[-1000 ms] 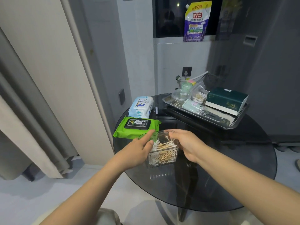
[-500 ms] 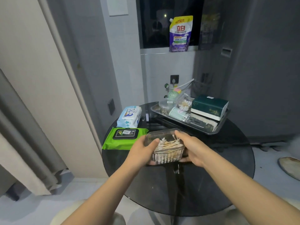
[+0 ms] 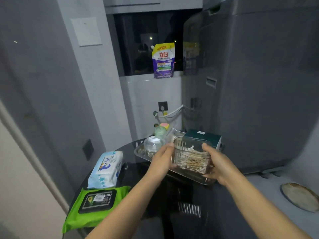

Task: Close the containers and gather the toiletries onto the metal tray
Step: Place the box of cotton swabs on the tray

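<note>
Between left hand [image 3: 163,158] and right hand [image 3: 217,165], both gripping its ends: cotton-swab box [image 3: 191,156], long axis hand-to-hand, above metal tray [image 3: 140,152] front edge.

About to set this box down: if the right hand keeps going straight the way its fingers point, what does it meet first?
The right hand, gripping the clear cotton swab box together with the left hand, points away and slightly left. First in that line looks to be the dark green box on the metal tray, though depth is unclear.
</note>
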A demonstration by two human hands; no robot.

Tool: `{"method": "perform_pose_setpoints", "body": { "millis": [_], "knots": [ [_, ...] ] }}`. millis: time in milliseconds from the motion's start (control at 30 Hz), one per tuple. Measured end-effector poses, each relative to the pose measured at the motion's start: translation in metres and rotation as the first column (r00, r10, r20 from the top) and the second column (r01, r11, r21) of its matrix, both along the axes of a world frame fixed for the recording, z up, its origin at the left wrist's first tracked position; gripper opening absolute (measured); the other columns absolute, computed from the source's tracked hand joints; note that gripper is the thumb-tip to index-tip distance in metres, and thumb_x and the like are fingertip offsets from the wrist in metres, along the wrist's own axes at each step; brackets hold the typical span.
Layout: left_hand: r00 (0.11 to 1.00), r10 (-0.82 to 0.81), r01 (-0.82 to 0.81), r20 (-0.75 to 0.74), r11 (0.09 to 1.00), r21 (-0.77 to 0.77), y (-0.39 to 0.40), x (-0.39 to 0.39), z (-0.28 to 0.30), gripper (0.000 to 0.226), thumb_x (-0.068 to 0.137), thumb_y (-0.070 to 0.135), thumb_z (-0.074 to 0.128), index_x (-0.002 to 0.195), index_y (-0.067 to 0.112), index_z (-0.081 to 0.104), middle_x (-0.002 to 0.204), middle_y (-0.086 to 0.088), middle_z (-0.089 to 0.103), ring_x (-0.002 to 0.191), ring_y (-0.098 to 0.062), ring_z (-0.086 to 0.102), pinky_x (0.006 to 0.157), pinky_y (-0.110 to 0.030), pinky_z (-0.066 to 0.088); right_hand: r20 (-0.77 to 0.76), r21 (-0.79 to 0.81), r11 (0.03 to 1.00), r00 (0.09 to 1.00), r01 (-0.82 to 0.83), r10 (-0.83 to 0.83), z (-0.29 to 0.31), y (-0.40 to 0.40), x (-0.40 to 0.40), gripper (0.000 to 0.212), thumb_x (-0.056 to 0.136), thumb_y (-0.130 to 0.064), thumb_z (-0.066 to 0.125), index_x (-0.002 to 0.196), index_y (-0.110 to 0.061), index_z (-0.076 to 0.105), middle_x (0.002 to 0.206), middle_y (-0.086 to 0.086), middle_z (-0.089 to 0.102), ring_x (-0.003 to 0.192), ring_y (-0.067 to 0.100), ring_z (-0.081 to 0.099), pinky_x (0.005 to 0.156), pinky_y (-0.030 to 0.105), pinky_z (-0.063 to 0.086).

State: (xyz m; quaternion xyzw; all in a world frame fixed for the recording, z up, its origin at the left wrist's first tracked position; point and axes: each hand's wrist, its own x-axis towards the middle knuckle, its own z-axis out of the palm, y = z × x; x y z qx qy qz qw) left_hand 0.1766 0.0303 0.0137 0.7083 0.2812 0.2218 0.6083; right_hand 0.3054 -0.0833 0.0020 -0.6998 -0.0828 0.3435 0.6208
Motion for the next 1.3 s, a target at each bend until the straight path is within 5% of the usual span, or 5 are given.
{"method": "perform_pose_setpoints", "body": {
  "millis": [133,400,567,1067,1300],
  "knots": [
    [0.992,0.025,0.002,-0.125,0.978,0.211,0.028,0.031,-0.020,0.034,0.099,0.035,0.033,0.118,0.021,0.058,0.123,-0.002,0.060,0.118,-0.016,0.053,0.108,-0.034,0.036,0.052,0.008,0.991,0.989,0.136,-0.136,-0.006,0.019,0.022,0.044,0.090,-0.051,0.046,0.123,-0.021,0.044,0.122,0.005,0.055,0.110,0.029,0.055,0.076,0.039,0.051],
    [0.942,-0.016,0.272,-0.335,0.623,0.733,0.072,0.056,-0.059,0.043,0.100,0.038,0.023,0.075,0.020,0.054,0.083,0.009,0.052,0.091,-0.009,0.046,0.108,-0.044,0.019,0.142,0.019,0.972,0.962,0.234,-0.234,-0.027,0.057,0.036,0.054,0.080,-0.059,0.050,0.121,-0.025,0.042,0.128,0.008,0.052,0.113,0.029,0.053,0.099,0.051,0.044],
    [0.937,-0.038,0.310,-0.346,0.547,0.778,0.084,0.055,-0.075,0.041,0.099,0.040,0.026,0.112,0.027,0.062,0.103,0.014,0.046,0.113,-0.005,0.041,0.114,-0.038,0.003,0.169,-0.056,0.969,0.959,0.241,-0.228,-0.031,0.071,0.041,0.060,0.086,-0.056,0.047,0.134,-0.023,0.032,0.138,0.014,0.042,0.120,0.030,0.047,0.104,0.049,0.039],
    [0.928,-0.099,0.350,-0.358,0.555,0.755,0.087,0.058,-0.077,0.017,0.095,0.044,0.036,0.093,0.027,0.039,0.098,0.010,0.053,0.108,-0.011,0.050,0.116,-0.035,0.004,0.132,-0.026,0.964,0.956,0.266,-0.261,-0.035,0.067,0.059,0.060,0.086,-0.054,0.052,0.131,-0.016,0.040,0.134,0.009,0.051,0.119,0.031,0.051,0.101,0.052,0.043],
    [0.955,-0.095,0.292,-0.280,0.438,0.850,0.088,0.052,-0.083,0.048,0.090,0.053,0.028,0.129,0.029,0.042,0.125,0.012,0.044,0.125,-0.003,0.031,0.105,-0.021,0.005,0.102,-0.106,0.975,0.978,0.194,-0.183,-0.036,0.071,0.055,0.070,0.087,-0.053,0.052,0.140,-0.013,0.031,0.140,0.011,0.045,0.123,0.032,0.047,0.099,0.051,0.045]
  ]
}}
